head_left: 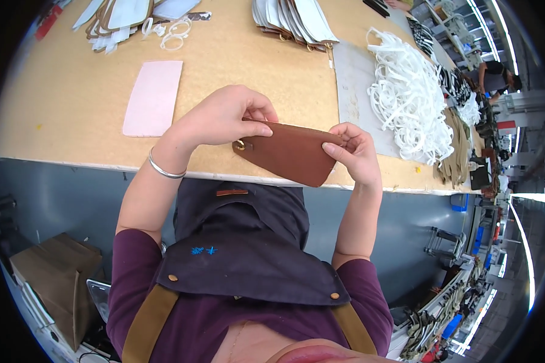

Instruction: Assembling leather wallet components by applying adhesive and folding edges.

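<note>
Between my two hands, just above the table's near edge, is a flat brown leather-like piece (290, 151) with rounded corners and a small gold-coloured metal ring (241, 144) at its left end. My left hand (233, 115) pinches its upper left edge, thumb on the near face and the other fingers behind. At the right end, my right hand (356, 150) grips the corner with thumb in front and fingers partly hidden behind. Left of my left hand, a pale pink rectangular sheet (153, 98) lies on the table.
The tan tabletop (72, 115) has stacks of white and brown pieces (293, 23) at the back. White looped straps (406, 97) are heaped at right, near olive strips (457, 148). Clear rings (177, 33) lie at the back left. Another person (496, 78) bends far right.
</note>
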A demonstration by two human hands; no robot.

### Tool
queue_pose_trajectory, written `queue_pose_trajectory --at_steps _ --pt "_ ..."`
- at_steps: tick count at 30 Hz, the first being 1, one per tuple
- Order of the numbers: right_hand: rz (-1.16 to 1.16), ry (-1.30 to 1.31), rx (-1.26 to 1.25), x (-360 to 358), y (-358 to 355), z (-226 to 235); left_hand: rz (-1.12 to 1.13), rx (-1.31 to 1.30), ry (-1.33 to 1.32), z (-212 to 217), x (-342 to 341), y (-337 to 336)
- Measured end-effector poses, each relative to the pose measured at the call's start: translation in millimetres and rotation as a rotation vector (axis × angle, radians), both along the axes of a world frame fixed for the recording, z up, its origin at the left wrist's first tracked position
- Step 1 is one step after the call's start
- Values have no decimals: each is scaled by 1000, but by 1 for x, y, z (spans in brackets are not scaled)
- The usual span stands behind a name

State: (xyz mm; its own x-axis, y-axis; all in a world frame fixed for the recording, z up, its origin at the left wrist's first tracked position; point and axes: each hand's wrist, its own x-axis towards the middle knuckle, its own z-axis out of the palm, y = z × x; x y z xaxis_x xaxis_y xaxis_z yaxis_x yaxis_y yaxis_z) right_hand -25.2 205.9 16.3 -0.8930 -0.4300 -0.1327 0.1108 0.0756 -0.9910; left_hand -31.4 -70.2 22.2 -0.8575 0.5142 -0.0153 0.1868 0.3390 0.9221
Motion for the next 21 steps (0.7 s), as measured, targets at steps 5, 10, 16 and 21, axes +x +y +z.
queue_pose_trajectory --at_steps 5,10,16,21 --pt "-9 -78 -19 -13 7 -25 117 133 -117 -12 -4 -1" --pt "-200 150 -94 3 5 -1 207 249 -66 -1 -7 4" --pt "292 494 162 12 0 48 270 214 215 -33 -30 -16" --pt "-95 287 591 -35 -8 -21 397 92 -49 -82 -51 -10"
